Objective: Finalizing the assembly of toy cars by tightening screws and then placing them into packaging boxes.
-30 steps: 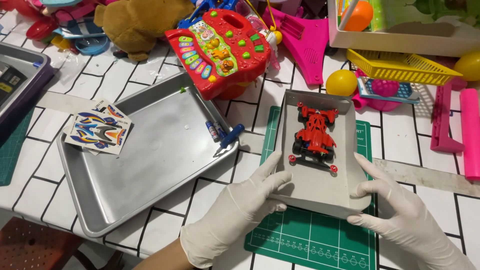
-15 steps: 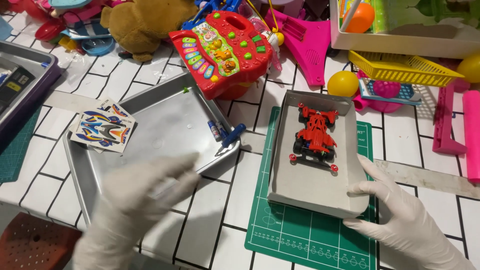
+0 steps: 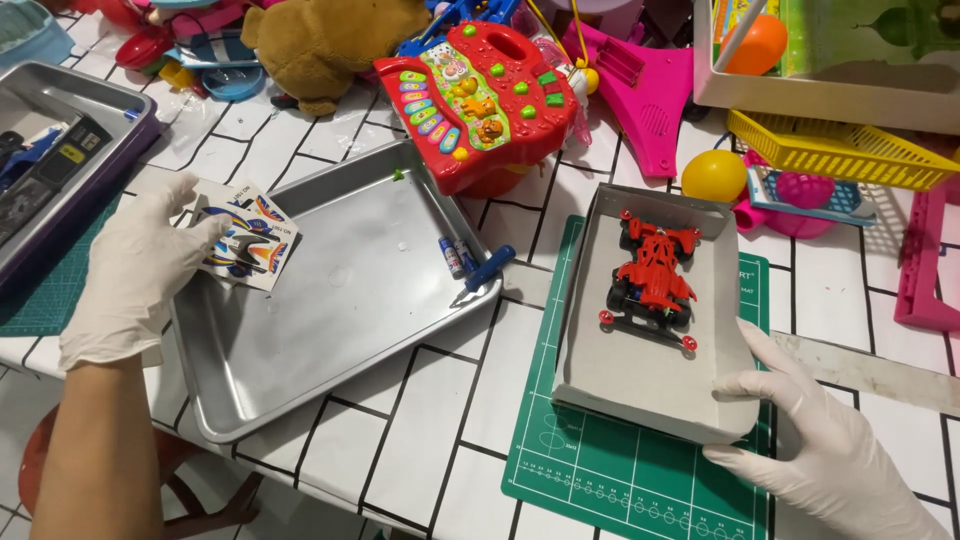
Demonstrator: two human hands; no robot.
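Left hand point(image 3: 135, 270) swung off grey tray point(image 3: 640, 400) to frame's left; fingers now pinching sticker sheet point(image 3: 245, 245). Right hand point(image 3: 830, 450), fingers open, steadies tray w/ red toy car point(image 3: 652, 275).

2 gloved hands point(image 3: 135, 270), 2 metal trays point(image 3: 330, 300), 1 red toy car point(image 3: 652, 280), 1 sticker sheet point(image 3: 245, 240), 1 green cutting mat point(image 3: 630, 470)

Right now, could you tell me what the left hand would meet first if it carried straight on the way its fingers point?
Probably the colourful sticker sheet on the metal tray's rim; the gloved left hand's fingers already appear to touch it.
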